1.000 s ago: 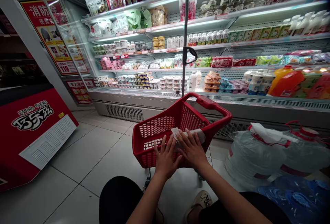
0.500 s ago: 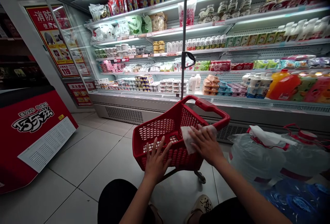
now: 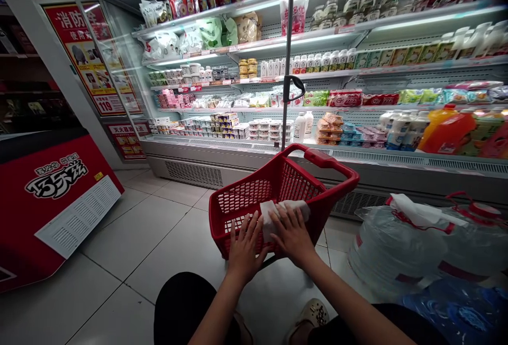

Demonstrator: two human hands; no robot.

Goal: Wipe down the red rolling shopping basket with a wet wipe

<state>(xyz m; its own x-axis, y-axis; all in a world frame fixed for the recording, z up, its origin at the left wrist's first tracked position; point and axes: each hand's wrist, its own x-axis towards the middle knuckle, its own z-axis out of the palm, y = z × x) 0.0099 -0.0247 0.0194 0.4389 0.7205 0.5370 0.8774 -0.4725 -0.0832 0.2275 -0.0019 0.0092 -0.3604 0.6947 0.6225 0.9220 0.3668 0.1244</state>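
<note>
A red plastic shopping basket cart (image 3: 246, 197) stands on the floor in front of me, its handle (image 3: 325, 161) rising at the right. My left hand (image 3: 244, 247) rests on the near side of the basket with its fingers spread and nothing in it. Under my right hand (image 3: 291, 231) a white cloth (image 3: 268, 219) lies over the basket's near rim. The fingers of that hand press the cloth flat against the rim. The two hands are close together but apart.
A refrigerated shelf unit (image 3: 190, 173) of packaged goods runs behind the cart. Large water bottles (image 3: 397, 244) stand at the right, with another white cloth (image 3: 420, 210) on top. A red freezer (image 3: 75, 197) is at the left.
My right hand has slid left along the basket's near rim with the white cloth, closer to my left hand. The view has shifted slightly.
</note>
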